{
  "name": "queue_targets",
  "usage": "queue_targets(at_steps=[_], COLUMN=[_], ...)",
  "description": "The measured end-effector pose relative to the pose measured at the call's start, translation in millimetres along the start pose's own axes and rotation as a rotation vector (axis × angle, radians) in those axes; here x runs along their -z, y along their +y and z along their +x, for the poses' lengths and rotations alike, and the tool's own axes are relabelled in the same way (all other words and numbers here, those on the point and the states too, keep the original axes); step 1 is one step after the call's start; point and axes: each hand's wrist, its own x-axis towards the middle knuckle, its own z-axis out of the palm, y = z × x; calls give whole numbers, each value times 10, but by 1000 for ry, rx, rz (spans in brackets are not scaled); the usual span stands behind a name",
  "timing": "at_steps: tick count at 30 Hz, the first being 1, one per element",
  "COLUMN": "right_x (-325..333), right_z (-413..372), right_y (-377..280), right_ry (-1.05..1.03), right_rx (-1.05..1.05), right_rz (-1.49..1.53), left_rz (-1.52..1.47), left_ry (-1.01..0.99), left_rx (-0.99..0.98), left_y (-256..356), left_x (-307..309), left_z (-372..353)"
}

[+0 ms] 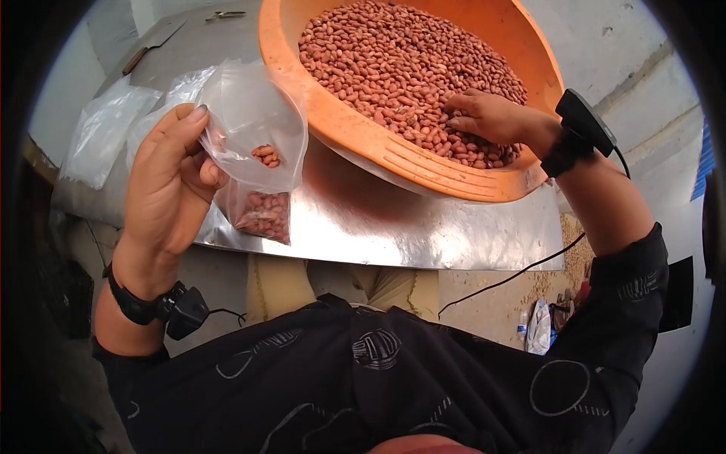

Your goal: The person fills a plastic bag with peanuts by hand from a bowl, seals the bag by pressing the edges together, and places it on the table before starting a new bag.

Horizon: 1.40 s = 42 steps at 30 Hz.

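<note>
My left hand pinches the rim of a clear plastic bag between thumb and fingers. The bag's mouth gapes toward me, and peanuts fill its lower part, which rests on the metal table near the front edge. My right hand is inside a large orange basin, at the right side of a heap of reddish-brown peanuts. Its thumb and fingers curl around some peanuts at the surface; the other fingertips are partly hidden.
Flat clear plastic bags lie on the metal table, left of the bag I hold. Farther back are a knife and a small metal tool. A black cable runs from my right wrist device.
</note>
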Motion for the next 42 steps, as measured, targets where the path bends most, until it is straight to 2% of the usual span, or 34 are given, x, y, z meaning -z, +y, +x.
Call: queue_targets(at_steps=[3,6,9,12,19,20,21,23,27,29,32,33,35,38,42], right_x=[46,27,116,48,275,334,378,557,802,913,848,834,634,662,632], right_z=[52,-19,41,1,103,144,187,278,531,609,632,639,909,828,898], right_y=[15,-110,-221,-163,-282,-316,-335,-559,-1291,-1696,-2172,-2204,-2187,-2312,-2340], right_ry=[-104,-94,-258,-106,-30,7,85,69,78,-98,-69,-87,-8,74,-11], right_rx=[27,28,-81,1,-19,-57,-8,-31,223,242,229,277,251,175,207], right_rz=[-6,6,-29,26,-8,60,87,434,824,914,876,897,997,976,935], left_rz=[6,-8,-40,-45,22,38,53,60,48,44,24,15,19,37,-7], left_ry=[-6,-18,-15,-24,-14,0,14,12,-7,-5,3,14,32,33,16], left_rx=[-7,-5,0,-1,-17,-7,2,16,25,28,23,20,12,-2,-14], left_y=[-3,0,-4,8,65,73,85,95,53,40,37,37,55,78,87], left_x=[-14,-9,-13,10,41,32,21,14,1,-13,-11,-7,0,6,32], left_z=[4,17,9,2,-33,-29,-18,21,94,112,103,97,68,31,45])
